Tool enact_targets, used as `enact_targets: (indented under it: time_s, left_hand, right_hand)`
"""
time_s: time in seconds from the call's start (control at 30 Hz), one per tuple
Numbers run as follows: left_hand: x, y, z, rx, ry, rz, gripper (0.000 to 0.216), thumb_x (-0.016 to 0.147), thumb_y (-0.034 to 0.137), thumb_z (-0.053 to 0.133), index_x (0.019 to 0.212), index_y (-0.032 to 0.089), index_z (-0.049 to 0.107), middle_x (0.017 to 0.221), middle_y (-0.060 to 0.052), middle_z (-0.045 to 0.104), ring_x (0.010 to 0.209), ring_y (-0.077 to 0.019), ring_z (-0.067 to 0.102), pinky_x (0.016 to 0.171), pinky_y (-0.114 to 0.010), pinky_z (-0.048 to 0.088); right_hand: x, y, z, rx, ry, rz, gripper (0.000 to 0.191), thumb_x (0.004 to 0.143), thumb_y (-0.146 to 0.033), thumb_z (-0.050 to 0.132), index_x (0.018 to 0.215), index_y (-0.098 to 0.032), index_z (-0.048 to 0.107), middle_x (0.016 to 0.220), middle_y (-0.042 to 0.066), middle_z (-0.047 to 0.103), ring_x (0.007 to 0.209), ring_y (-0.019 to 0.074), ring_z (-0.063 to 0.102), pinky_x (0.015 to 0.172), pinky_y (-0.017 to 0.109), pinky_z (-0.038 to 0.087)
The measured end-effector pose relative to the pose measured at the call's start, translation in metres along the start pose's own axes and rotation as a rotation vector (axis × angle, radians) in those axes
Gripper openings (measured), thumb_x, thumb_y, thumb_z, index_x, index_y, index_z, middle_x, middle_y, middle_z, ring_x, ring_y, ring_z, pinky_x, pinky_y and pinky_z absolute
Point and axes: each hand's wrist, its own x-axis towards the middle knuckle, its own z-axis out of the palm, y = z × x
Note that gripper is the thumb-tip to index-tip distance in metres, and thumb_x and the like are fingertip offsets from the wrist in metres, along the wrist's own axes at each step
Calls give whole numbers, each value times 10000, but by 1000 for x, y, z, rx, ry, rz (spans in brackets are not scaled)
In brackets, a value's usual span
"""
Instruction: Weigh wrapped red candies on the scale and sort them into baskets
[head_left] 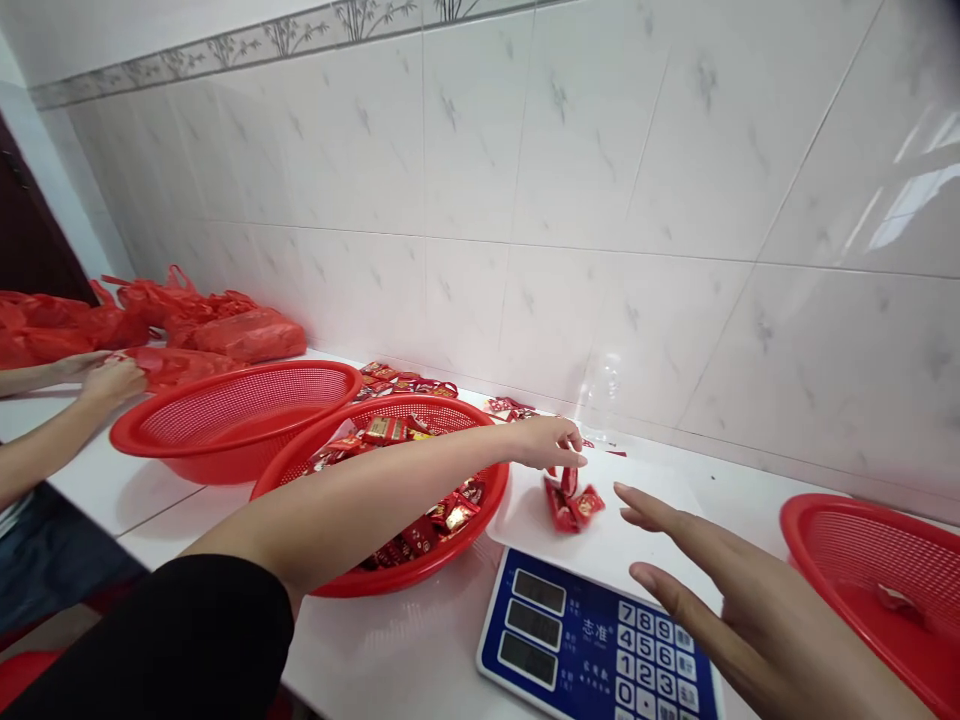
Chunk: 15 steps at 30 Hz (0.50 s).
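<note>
My left hand reaches across a red basket of wrapped candies and pinches a red candy packet over the white tray of a weighing scale. A few red candy packets lie on that tray. My right hand hovers over the scale's right side, fingers stretched out, holding nothing.
An empty red basket stands to the left, another red basket at the far right. Red plastic bags lie against the tiled wall. Another person's hands touch a red bag at the left. Loose candies lie behind the baskets.
</note>
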Motion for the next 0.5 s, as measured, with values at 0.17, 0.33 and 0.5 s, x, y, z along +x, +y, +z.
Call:
enact_targets:
  time_s: [0.17,0.33,0.5]
  left_hand:
    - [6,4,6,144,5,-8,302,853,369,579,1103,204,622,1163,-44,637,942,-176,628,728,-236,492]
    - [-6,-13,-2,245,12,-53,239,856,311,592,1066,204,636,1106,-31,660,990,-188,610,781,-235,462]
    - [-19,-36,-14,338,27,-151,229,865,273,562,1052,172,647,1052,-69,671,943,-222,623,773,-279,456]
  right_hand:
    - [-3,7,-5,11,4,78,478,956,-397,461,1426,-367,375,1289,-1,620,1086,174,653,771,244,596]
    - [1,16,-3,24,-5,158,460,948,-428,464,1401,-352,433,1252,18,645,970,184,703,687,243,611]
    - [6,15,2,36,-18,151,471,950,-411,454,1417,-368,402,1310,-8,604,1093,183,650,794,276,595]
